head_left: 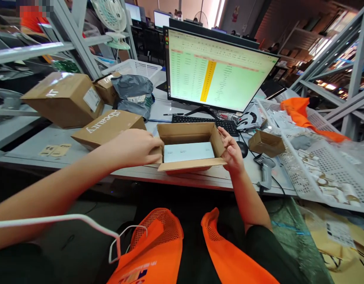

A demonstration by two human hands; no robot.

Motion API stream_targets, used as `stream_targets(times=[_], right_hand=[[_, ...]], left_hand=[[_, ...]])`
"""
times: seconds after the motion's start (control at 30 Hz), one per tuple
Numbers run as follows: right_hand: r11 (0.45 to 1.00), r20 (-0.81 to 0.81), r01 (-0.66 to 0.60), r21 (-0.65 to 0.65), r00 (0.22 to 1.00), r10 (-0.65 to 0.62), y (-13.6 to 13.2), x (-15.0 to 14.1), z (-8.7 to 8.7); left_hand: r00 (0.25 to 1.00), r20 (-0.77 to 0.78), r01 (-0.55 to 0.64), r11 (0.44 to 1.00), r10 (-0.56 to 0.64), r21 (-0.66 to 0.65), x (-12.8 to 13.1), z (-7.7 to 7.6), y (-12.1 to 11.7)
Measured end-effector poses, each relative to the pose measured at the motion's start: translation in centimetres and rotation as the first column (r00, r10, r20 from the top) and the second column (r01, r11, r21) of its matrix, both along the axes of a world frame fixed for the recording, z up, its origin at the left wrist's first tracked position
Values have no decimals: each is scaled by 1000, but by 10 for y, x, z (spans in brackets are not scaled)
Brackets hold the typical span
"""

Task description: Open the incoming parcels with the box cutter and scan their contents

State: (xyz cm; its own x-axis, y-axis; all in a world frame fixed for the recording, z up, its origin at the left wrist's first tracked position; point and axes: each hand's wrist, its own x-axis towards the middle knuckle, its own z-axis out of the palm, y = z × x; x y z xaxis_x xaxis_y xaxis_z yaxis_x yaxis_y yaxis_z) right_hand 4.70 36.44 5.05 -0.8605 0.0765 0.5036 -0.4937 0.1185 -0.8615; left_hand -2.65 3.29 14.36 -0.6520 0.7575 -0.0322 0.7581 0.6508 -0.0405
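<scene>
I have both hands on the open carton (pixel 186 164) at the near edge of the table (pixel 25 152), in the middle of my view. My left hand (pixel 136 148) has its fingers curled in against the carton's left end; I can't tell exactly where its thumb sits. My right hand (pixel 233 153) pinches the right end flap, one fingertip up by the far right corner. The top is open, the near flap tipped outward toward me, and a white box (pixel 189 153) lies inside, touched by neither hand. I can't tell whether the carton's underside rests fully on the table.

Just beyond the carton I see the keyboard (pixel 226 125), with the monitor (pixel 213 73) behind it showing a spreadsheet with a yellow column. To the right of my right hand are the mouse (pixel 243 149), a small box (pixel 266 144) and a grey scanner (pixel 266 173) near the table edge. Farther right, white baskets (pixel 340 157) hold small packs, with orange cloth (pixel 299 112) draped at the far end. Left of the carton, partly behind my left arm, is a box (pixel 118 124) printed "beauty"; beyond it stand a large box (pixel 62 98) and a grey bag (pixel 133 92).
</scene>
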Motion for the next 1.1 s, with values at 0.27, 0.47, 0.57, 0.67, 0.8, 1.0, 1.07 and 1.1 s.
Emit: stream_targets(times=[0.27,0.47,0.57,0.67,0.8,1.0,1.07,1.1], right_hand=[[923,-34,163,-348,982,-186,-27,34,-20],[950,-90,101,-296,987,-133,-13,16,-49],[981,11,79,-180,997,-78,4,-12,-66],[999,199,-48,-1,979,47,17,-30,-76],[979,241,-185,91,958,159,20,-13,-84],[949,186,-131,287,979,79,19,24,-73],[938,204,-126,323,977,60,23,31,-63],[934,203,-115,338,978,47,25,36,-60]], left_hand=[[969,176,221,932,-175,-287,4,12,80],[938,306,216,966,-164,-143,-26,2,79],[951,282,174,972,-126,-156,-41,-9,76],[957,239,191,977,-164,-96,-44,-15,66],[963,210,134,977,-168,167,-35,-9,40],[959,206,97,909,-195,406,-28,-3,14],[943,197,166,892,-269,421,-24,-4,11],[938,178,194,877,-297,441,-21,-3,9]])
